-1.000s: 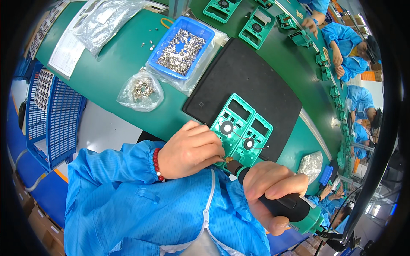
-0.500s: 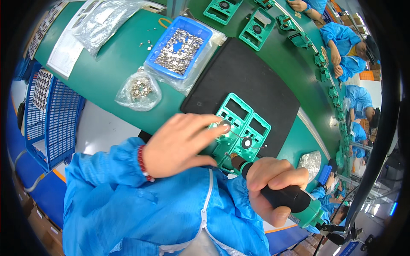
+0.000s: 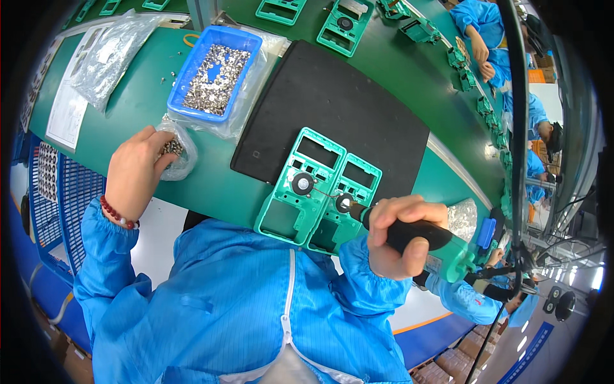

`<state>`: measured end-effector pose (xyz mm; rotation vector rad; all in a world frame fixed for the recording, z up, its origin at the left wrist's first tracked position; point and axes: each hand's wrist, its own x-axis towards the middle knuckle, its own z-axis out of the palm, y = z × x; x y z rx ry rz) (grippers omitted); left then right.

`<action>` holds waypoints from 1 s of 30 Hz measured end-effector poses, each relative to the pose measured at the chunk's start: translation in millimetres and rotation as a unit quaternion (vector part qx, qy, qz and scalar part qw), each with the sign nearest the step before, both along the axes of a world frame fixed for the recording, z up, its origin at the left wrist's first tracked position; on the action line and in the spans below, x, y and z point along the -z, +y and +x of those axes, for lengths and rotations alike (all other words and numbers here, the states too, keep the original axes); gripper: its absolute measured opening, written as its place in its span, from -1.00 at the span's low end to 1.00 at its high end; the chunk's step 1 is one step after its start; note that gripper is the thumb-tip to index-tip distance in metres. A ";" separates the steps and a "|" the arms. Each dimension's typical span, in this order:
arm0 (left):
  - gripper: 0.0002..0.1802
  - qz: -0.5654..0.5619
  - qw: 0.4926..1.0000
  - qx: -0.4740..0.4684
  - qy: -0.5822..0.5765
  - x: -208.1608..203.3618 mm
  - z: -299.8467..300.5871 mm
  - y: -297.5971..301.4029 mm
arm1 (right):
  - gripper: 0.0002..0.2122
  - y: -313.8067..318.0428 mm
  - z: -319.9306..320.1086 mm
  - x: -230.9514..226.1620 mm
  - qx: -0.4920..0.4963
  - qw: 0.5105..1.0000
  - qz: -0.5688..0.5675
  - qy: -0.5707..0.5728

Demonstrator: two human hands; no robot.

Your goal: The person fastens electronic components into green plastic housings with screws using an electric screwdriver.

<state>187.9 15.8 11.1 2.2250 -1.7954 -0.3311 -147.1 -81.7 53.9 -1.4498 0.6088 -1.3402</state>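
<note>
My right hand (image 3: 401, 232) is wrapped round a black and green electric screwdriver (image 3: 441, 248). Its tip end points left, over the black round speaker (image 3: 344, 202) in the right half of a green plastic housing (image 3: 276, 214). A second round speaker (image 3: 302, 184) sits in the housing's left half, with a thin wire running between the two. To the left, my left hand (image 3: 135, 168) reaches into a clear plastic bag (image 3: 185, 168) of small metal parts (image 3: 171, 147). Its thumb and fingers curl in at the parts; the fingertips are partly hidden.
A blue tray (image 3: 231, 109) of small metal pieces stands beyond the bag. Under the housing lies a black mat (image 3: 332, 96). More green housings (image 3: 345, 25) line the far bench, where co-workers in blue (image 3: 476, 22) sit at right. A blue crate (image 3: 67, 211) stands at left.
My left hand has left the housing's left speaker and gone left to the bag. The screwdriver end has moved up to the right speaker. The view has shifted.
</note>
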 end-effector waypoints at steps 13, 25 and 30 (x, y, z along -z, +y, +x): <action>-0.95 -0.017 0.999 -0.022 -0.019 10.0 -4.2 -1.9 | -0.58 -2.4 4.7 14.6 0.014 0.999 0.011 0.047; -0.78 -0.177 0.982 0.001 0.058 -8.5 -19.2 -6.2 | -0.56 -4.6 6.8 10.8 -0.004 0.997 0.052 0.063; -0.77 -0.183 0.980 0.031 0.073 -17.0 -37.5 -6.3 | -0.55 -9.4 9.0 11.9 -0.017 0.996 0.044 0.080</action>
